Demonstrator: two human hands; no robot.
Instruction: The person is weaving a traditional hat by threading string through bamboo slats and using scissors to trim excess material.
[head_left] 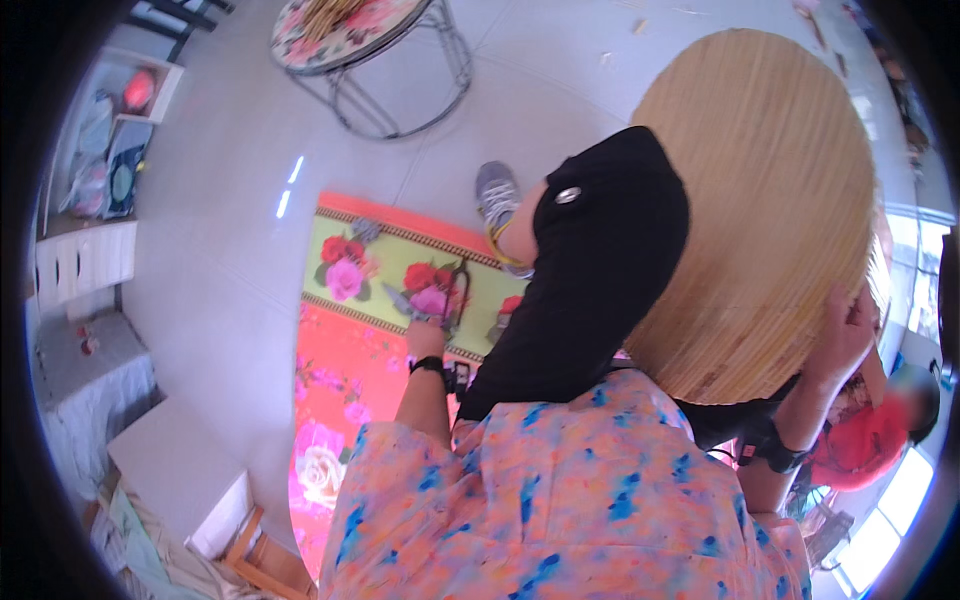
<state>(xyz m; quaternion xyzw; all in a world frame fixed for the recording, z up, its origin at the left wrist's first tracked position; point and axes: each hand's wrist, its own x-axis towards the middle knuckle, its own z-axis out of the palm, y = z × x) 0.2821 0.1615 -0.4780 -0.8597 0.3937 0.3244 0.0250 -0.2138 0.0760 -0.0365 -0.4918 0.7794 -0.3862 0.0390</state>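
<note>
A large, pale tan, oval panel of slim bamboo-like strips (760, 210) stands to the left of and beyond the right hand (848, 330), which touches its rim with bent fingers; whether they are clamped on it I cannot tell. The hands are well apart. The left hand (425, 335) is lowered at a dark, looped metal tool with a grey pointed part (452, 318); the fingers are too small and blurred to tell if they grip it.

Beneath the left hand spreads a red and yellow-green mat printed with roses (370, 345), and the tool lies over its yellow-green band. A black strap-like watch (430, 365) circles the left wrist, and a dark wristband (765, 447) the right. Between the hands rises a bent knee in black cloth (620, 250), covering part of the panel's left side. Just beyond the left hand is a grey shoe with white laces (495, 195). Nearer the body than both hands is an orange-pink shirt with blue blotches (560, 490).

Farther beyond the left hand stands a small, round, flower-patterned desk with dark metal legs (365, 45), bearing a bundle of thin brown sticks (328, 15). Well to the left of the left hand are a white drawer unit (100, 255) and a white box (180, 470). Just beyond the right forearm, on its outer side, is another person in a red top (860, 445).
</note>
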